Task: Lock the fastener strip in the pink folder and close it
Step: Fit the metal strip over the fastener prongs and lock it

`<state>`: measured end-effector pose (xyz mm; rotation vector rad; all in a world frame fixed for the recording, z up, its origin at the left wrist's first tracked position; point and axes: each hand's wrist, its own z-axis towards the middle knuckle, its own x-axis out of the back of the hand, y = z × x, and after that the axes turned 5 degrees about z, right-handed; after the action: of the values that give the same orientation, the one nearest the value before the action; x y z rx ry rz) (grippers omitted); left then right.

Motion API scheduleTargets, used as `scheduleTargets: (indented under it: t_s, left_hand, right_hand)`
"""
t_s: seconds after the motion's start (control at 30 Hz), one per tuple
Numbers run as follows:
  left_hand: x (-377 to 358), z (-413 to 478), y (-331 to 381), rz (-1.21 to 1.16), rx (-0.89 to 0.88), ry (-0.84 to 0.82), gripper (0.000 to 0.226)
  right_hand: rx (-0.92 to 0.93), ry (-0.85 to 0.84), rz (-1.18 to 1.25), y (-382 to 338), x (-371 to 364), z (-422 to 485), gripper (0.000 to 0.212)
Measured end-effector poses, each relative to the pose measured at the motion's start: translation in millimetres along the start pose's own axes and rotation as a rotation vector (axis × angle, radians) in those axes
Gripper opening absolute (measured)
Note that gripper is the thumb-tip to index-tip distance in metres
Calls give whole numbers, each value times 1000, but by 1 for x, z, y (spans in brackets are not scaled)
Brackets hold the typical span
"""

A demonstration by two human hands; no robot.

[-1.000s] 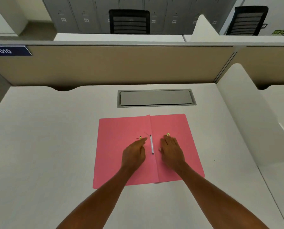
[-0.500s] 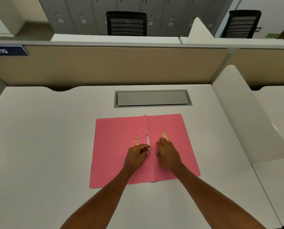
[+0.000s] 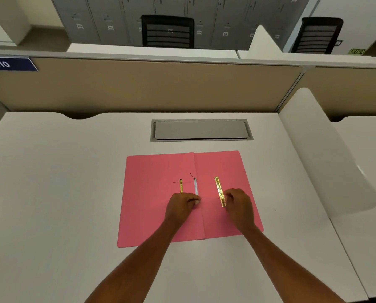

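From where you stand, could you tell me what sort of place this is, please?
Most likely an open-plan office workstation: a white desk with a tan partition carrying a numbered label, grey lockers and black office chairs beyond.

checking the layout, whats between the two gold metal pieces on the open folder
In the head view, the white fastener strip along the fold of the pink folder lies between the left gold piece and right one.

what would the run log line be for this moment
stage: fastener not locked | pink paper folder: open flat on white desk | left hand: on white strip at spine | right hand: beside loose gold metal bar
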<state>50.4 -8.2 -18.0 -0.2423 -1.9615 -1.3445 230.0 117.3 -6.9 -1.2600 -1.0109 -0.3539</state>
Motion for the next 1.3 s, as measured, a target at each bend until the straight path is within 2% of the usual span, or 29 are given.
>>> scheduleTargets:
  t_s: [0.1, 0.27, 0.5, 0.7, 0.9, 1.1, 1.3]
  left_hand:
    - [0, 1, 2, 51, -2, -2, 24]
    - [-1, 2, 3, 111, -8, -15, 26]
    - [-3, 1, 5, 144, -13, -25, 27]
    - [-5, 0, 5, 134, -1, -26, 27]
    - [-6, -1, 5, 120, 2, -25, 27]
    - [-4, -3, 5, 94, 23, -24, 32]
    - [-6, -7, 5, 93, 34, 5, 32]
  right_hand:
    - [-92, 18, 39, 13, 8, 0, 19]
    - [-103, -95, 10, 20, 7, -4, 11]
    - [20, -186, -384, 5, 3, -9, 20]
    - [71, -205, -521, -4, 2, -8, 25]
    - [101, -256, -527, -3, 2, -1, 29]
    - [23, -283, -466, -7, 1, 5, 28]
    - [-17, -287, -372, -1, 2, 6, 19]
